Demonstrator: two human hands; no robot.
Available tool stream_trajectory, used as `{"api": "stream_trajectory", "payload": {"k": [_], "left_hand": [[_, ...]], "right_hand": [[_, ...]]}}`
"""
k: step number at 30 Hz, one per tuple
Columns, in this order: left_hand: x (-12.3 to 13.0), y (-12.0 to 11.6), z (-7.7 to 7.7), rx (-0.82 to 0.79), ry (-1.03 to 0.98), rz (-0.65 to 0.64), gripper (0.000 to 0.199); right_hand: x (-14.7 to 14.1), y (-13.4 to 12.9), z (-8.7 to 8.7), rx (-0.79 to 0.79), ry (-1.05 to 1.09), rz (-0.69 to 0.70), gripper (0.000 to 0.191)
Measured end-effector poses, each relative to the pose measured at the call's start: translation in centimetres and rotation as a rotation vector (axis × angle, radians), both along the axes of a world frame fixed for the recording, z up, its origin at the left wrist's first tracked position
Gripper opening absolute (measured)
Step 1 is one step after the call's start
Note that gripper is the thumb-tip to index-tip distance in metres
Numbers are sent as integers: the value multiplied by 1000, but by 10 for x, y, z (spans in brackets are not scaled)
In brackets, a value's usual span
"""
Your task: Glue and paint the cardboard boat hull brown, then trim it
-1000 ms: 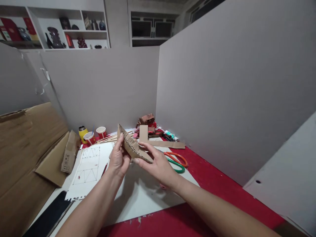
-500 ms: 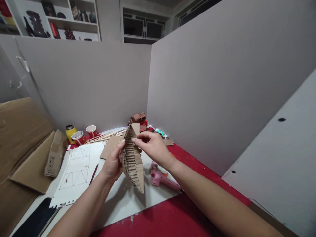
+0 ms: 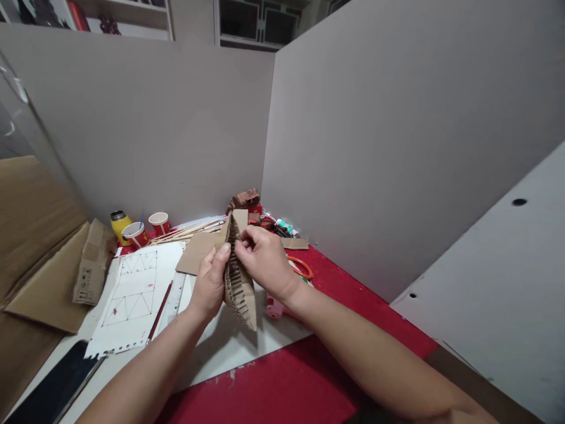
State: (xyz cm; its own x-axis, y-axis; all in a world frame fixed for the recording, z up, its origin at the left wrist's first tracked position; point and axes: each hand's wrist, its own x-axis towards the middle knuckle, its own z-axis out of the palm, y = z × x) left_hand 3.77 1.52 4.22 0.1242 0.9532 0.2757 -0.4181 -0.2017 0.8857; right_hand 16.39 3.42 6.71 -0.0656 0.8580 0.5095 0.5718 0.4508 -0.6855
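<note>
A bent cardboard piece [image 3: 241, 303] with exposed corrugated ridges stands tilted in front of me. My left hand [image 3: 212, 280] grips its left side, thumb on the edge. Fingers bent and pressed together, my right hand [image 3: 267, 259] reaches into the fold from the right; what its fingertips pinch is too small to make out. Beneath lies a white board [image 3: 207, 353] on the red tabletop [image 3: 265, 388]. Part of a pink glue gun [image 3: 274, 307] shows under my right wrist.
At left are a sheet with truss drawings [image 3: 132, 294], a dark red pencil [image 3: 159, 311], a black object [image 3: 57, 383] and cardboard boxes [image 3: 44, 277]. Behind are paper cups [image 3: 136, 234], a yellow bottle [image 3: 120, 225], thin sticks [image 3: 189, 231], an orange ring [image 3: 304, 268] and grey partitions [image 3: 176, 129].
The view has tilted down slightly. My right hand has moved deeper into the cardboard fold, and its forearm now covers more of the glue gun. An orange ring shows more fully.
</note>
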Motion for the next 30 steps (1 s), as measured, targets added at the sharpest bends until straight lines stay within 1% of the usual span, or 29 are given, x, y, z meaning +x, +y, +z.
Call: {"api": "stream_trajectory", "payload": {"k": [6, 9, 12, 15, 17, 20, 22, 23, 24, 25, 28, 30], "left_hand": [[-3, 0, 2, 30, 33, 21, 35], [-1, -1, -1, 28, 40, 15, 37], [4, -2, -5, 32, 20, 29, 37], [4, -2, -5, 37, -21, 52, 39], [1, 1, -1, 25, -64, 73, 43], [-8, 7, 7, -32, -141, 119, 44], [-13, 10, 11, -94, -182, 153, 43], [-14, 10, 12, -127, -195, 163, 43], [-16, 10, 14, -158, -202, 165, 43], [-17, 9, 15, -186, -205, 160, 44], [-21, 7, 20, -254, -199, 119, 45], [-26, 7, 25, -289, -200, 103, 46]], "right_hand": [[6, 5, -2, -25, 52, 63, 21], [7, 7, -7, -23, 89, 78, 21], [7, 10, -11, -35, 138, 101, 21], [14, 11, -12, -91, 224, 169, 24], [22, 7, -13, -147, 298, 208, 35], [33, -7, -20, -264, 388, 278, 59], [34, -17, -27, -352, 435, 349, 70], [34, -21, -30, -379, 461, 370, 72], [32, -24, -33, -398, 490, 380, 70], [31, -25, -35, -408, 521, 380, 64], [33, -21, -35, -437, 612, 390, 32], [39, -15, -32, -490, 664, 442, 23]]}}
